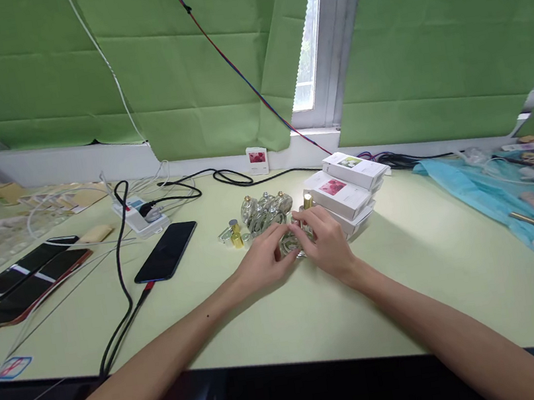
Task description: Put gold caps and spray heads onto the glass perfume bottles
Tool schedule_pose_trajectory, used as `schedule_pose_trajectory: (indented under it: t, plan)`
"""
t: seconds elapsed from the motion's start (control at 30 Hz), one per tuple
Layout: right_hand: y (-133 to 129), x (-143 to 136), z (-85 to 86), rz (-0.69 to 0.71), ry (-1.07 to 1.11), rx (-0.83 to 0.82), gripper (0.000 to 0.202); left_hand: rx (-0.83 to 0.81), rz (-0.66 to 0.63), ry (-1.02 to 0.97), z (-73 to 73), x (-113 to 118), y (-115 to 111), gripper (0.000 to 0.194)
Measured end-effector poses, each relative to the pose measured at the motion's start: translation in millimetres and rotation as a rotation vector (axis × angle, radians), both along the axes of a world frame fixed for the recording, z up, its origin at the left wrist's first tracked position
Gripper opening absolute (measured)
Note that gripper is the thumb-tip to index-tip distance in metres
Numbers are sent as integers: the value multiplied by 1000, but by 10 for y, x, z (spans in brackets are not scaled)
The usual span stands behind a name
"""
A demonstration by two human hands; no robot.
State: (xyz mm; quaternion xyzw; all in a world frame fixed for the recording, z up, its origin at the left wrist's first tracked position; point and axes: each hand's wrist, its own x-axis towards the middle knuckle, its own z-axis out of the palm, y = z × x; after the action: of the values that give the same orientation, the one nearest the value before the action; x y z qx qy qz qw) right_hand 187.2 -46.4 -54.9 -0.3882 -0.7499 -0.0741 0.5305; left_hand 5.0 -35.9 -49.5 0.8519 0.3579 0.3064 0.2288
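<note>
Handling the glass bottles (267,212) on the worktop (265,324), left of the white boxes (347,196), wants a light touch from the curled left hand (266,255) and right hand (327,241), whose grip I cannot tell.

I look through 1 head-worn camera, above and behind the grip, facing forward and down. It stands well back from the left hand (266,257) and right hand (327,243), so the desk (305,321) spreads wide around them and green curtains (192,104) show beyond.
</note>
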Motion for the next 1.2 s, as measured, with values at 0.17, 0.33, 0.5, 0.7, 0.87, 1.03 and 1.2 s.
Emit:
schedule_pose_trajectory:
  t: [0.17,0.33,0.5,0.7,0.87,1.03,1.2]
  plan:
    - [7,12,10,-12,8,-13,6,1,11,18,-2,-3,6,27]
    - [7,9,10,-8,21,-38,7,5,15,21,-2,-7,0,26]
    - [-14,-12,18,-2,24,-28,5,7,10,23,13,-4,-8,31]
    - [-14,-11,27,9,23,3,5,16,4,26,18,-7,-6,34]
    - [2,-1,7,8,19,-3,5,4,5,28,21,-3,-9,34]
    - [10,7,-1,-3,12,-12,4,2,11,38,30,2,-14,33]
    - [5,13,8,-15,17,-23,5,4,11,34,19,-1,-6,34]
